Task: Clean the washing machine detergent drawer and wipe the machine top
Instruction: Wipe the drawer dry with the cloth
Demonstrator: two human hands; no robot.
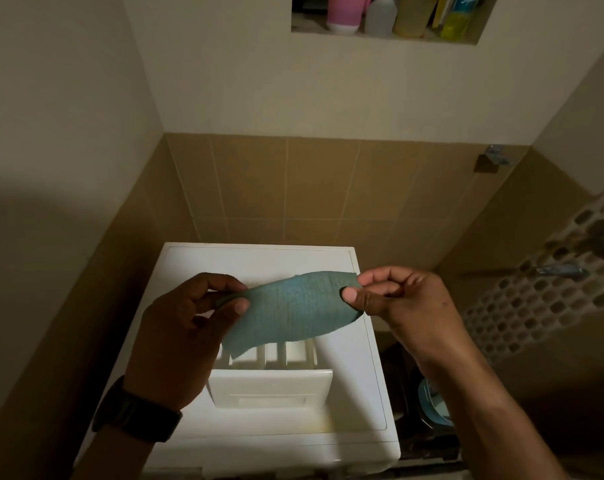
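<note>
Nearest to me, left wrist wears a dark watch (137,419). Both hands raised over the machine, stretching a teal cloth (290,311) between them: left hand (186,327) pinches the cloth's left end between thumb and curled fingers, right hand (402,301) pinches the right edge with thumb against fingertips. Cloth hangs clear above everything, touching only the hands. Below it, the white detergent drawer (271,382) sits loose on the washing machine top (345,341), compartments facing up, its far part hidden by the cloth. Top shows a faint yellowish patch near the front edge. To the right, a perforated basket (536,296) against the wall, blue item (432,403) in the gap beside the machine, too dark to identify. Far: tan wall tiles (321,188), then a recessed niche (387,38) holding a pink bottle (347,10), a clear one and yellow ones
</note>
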